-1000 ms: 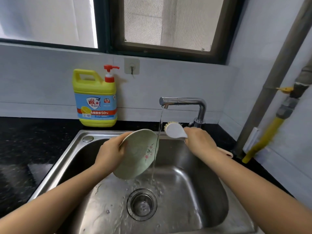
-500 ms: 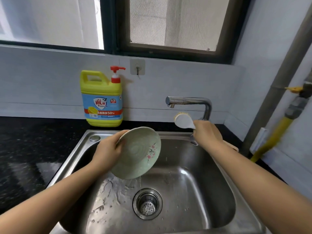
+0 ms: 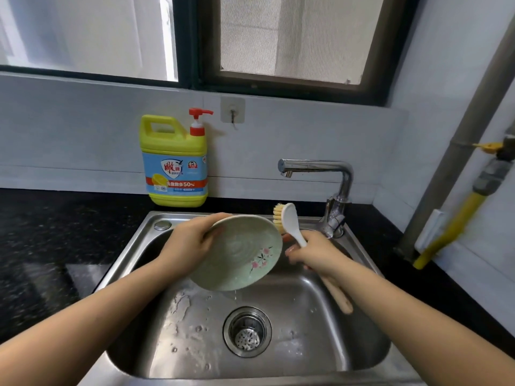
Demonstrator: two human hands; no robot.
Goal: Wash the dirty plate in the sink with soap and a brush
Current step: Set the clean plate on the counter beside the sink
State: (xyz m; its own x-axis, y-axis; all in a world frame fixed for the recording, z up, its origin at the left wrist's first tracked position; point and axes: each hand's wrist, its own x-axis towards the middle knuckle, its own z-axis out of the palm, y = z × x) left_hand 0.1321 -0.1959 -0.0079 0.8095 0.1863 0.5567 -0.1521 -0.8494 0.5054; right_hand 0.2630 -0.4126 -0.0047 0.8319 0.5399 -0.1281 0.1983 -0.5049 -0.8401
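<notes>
A pale green plate (image 3: 239, 254) with a pink flower print is tilted over the steel sink (image 3: 278, 316), wet and dripping. My left hand (image 3: 189, 243) grips its left rim. My right hand (image 3: 312, 252) holds a white dish brush (image 3: 289, 221) with tan bristles. The brush head sits at the plate's upper right rim, and its wooden handle end sticks out below my wrist. The tap (image 3: 315, 168) above gives no water. A yellow soap jug (image 3: 174, 160) with a red pump stands on the counter behind the sink's left corner.
Black speckled counter (image 3: 55, 246) flanks the sink on both sides. The drain strainer (image 3: 246, 332) lies in the wet basin. A grey pipe and a yellow gas hose (image 3: 451, 221) run down the right wall. A wall hook (image 3: 232, 111) hangs beside the jug.
The water ran a second ago and has stopped. My right hand came down from the tap and brought the brush to the plate's right rim. The plate stayed tilted in my left hand.
</notes>
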